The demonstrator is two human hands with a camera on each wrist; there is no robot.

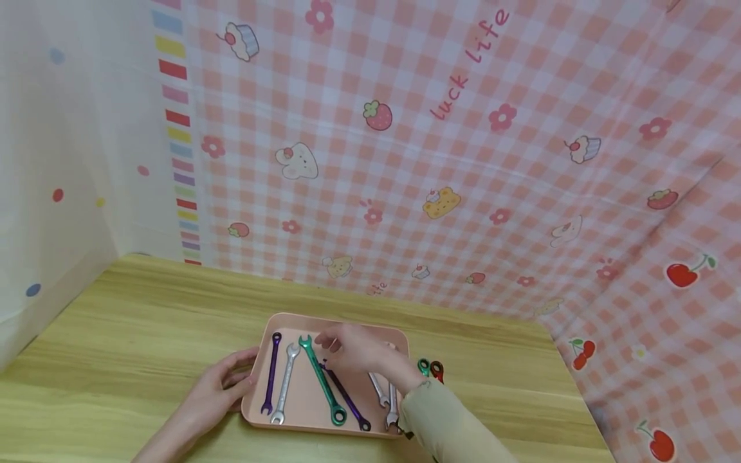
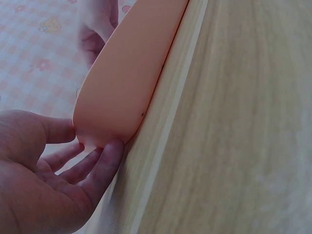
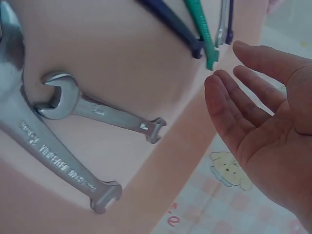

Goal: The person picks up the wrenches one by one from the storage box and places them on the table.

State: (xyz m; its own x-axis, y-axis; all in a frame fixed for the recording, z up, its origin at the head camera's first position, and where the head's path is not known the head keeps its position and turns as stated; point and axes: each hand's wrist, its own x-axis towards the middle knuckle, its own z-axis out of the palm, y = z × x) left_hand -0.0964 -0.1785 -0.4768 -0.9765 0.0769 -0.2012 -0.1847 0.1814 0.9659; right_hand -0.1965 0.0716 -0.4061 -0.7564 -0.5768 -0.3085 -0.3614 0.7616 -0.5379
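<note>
My left hand (image 1: 222, 382) holds the left end of a pink tray (image 1: 307, 405); in the left wrist view its thumb is at the rim and its fingertips (image 2: 113, 151) are low on the outer wall. Above the tray's far side hovers my right hand (image 1: 353, 350), fingers loosely bent, nothing in them. Near it lies a green combination wrench (image 1: 321, 378), with a purple wrench (image 1: 348, 395) alongside. Farther left are another purple wrench (image 1: 272, 373) and a silver wrench (image 1: 285, 384). Two silver wrenches (image 3: 109, 114) rest at the right end, partly behind my right arm.
Beyond the tray's right side, a green ring end (image 1: 424, 366) and a red ring end (image 1: 437, 370) show on the wooden table (image 1: 173, 308), partly covered by my right sleeve (image 1: 451, 421). A checkered cloth (image 1: 347, 212) hangs behind the table and along its right side.
</note>
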